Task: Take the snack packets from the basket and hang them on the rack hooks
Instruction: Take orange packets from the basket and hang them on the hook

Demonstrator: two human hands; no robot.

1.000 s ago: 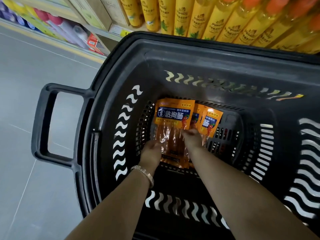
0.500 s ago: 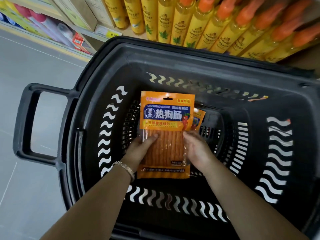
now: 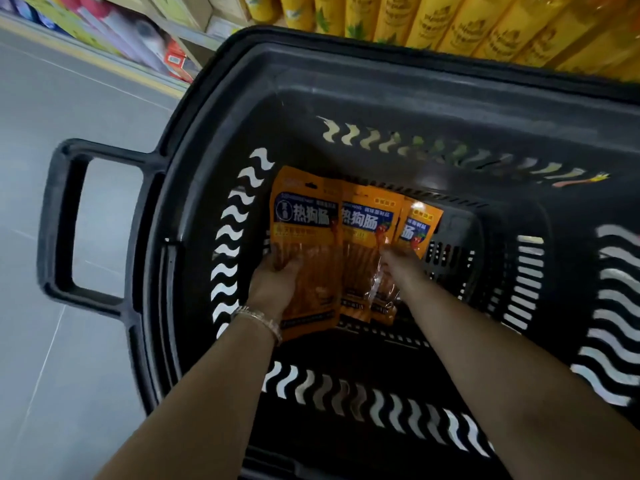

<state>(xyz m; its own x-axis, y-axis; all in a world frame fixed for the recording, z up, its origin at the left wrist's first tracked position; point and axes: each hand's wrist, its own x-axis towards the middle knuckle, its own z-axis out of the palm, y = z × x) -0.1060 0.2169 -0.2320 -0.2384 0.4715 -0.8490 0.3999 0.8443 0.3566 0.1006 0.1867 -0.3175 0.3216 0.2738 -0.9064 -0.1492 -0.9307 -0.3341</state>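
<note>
Low inside the black slotted plastic basket (image 3: 194,140), three orange snack packets (image 3: 417,226) lie fanned. The left grip (image 3: 277,282) curls round the leftmost packet (image 3: 304,216). The right grip (image 3: 398,265) pinches the middle packet (image 3: 363,233). The basket's tall walls hem both forearms, and yellow bottles (image 3: 433,22) stand behind.

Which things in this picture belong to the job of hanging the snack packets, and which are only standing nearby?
For the job: snack packets, basket, left hand and right hand, both holding the packets. The rack is not in view.

Only nearby: yellow bottles behind the basket, blurred goods on the side shelf, bracelet.
</note>
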